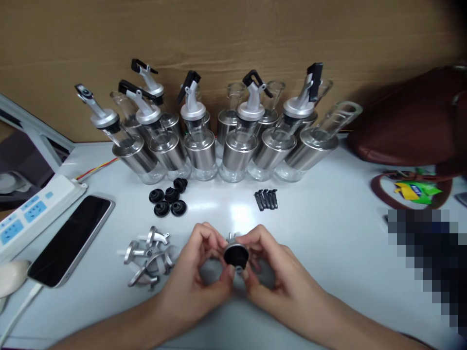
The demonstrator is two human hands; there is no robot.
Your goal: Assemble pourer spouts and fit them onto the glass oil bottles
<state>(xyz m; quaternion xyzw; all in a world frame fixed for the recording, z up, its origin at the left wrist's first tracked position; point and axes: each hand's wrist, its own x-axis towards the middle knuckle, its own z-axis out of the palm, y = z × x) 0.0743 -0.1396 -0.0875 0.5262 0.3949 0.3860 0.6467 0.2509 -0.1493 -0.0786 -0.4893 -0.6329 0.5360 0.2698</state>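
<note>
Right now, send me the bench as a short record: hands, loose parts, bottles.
Left hand: pinching silver pourer top with black stopper
Right hand: pinching the same piece
Loose, left: five black stoppers; silver pourer tops
Loose, centre-right: small black lever pieces
Front bottles: five with pourers; rightmost bottle without

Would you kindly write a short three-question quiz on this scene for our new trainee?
1. True or false: the left hand and the right hand both hold the silver-and-black pourer top.
2. Fill in the number: ___ loose black stoppers lie in a cluster on the table.
3. Choose one: the rightmost bottle in the front row is (a) capped with a spout; (b) uncapped; (c) in a hand.

Key: 1. True; 2. Five; 3. b
</note>
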